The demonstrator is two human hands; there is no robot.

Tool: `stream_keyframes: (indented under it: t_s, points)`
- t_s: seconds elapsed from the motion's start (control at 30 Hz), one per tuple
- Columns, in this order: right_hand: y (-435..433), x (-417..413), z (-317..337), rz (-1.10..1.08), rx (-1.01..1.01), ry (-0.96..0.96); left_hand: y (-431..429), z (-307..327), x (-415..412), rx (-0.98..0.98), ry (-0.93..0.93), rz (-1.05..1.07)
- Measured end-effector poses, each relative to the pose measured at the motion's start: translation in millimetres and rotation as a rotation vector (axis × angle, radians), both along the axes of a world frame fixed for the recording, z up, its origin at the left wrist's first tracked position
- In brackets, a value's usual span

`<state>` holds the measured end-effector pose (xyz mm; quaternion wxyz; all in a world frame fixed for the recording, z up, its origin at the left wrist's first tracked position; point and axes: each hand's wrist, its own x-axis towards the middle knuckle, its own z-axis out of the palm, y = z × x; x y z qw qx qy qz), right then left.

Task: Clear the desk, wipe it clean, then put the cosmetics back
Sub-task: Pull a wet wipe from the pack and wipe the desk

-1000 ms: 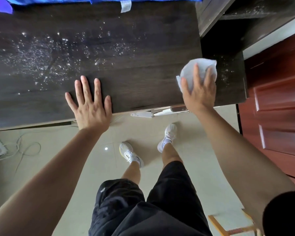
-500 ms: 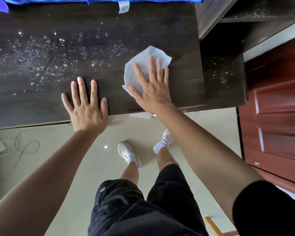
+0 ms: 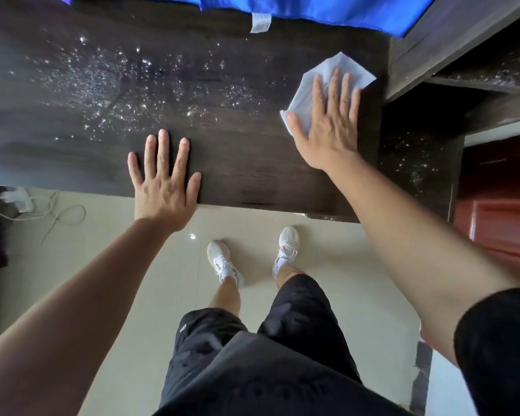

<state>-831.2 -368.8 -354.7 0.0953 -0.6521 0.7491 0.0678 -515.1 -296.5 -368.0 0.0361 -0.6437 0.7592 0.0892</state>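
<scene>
While the right hand [image 3: 327, 127] lay flat on the white wipe [image 3: 302, 96], fingers straight and spread, it pressed the wipe onto the dark wooden surface [image 3: 252, 166] at its right end, just beside the upright side panel [image 3: 433, 49]. The left hand [image 3: 162, 187] was also flat: palm down, fingers splayed, resting at the near edge, holding nothing. Pale specks [image 3: 117, 82] covered the far-left and middle of the surface, with more on the lower ledge [image 3: 415, 163] right of the panel. Blue fabric [image 3: 312, 7] overhung the far edge, its white tag [image 3: 260, 23] showing. Below were the tiled floor [image 3: 102, 280], white sneakers [image 3: 219, 259] and a loose cable [image 3: 57, 217] at left.
</scene>
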Motion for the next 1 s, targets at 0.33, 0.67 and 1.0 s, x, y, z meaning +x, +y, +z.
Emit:
stream_keyframes:
  t_s: [0.33, 0.67, 1.0]
  points:
    - [-5, 62, -3, 0.515, 0.057, -0.122, -1, 6, -4, 0.019, -0.031, 0.031]
    - [-67, 22, 1, 0.082, 0.046, -0.071, -1, 1, 0, 0.026, -0.015, 0.028]
    - [-18, 96, -7, 0.341, -0.005, -0.109, 0, -5, 0, -0.023, 0.002, 0.004]
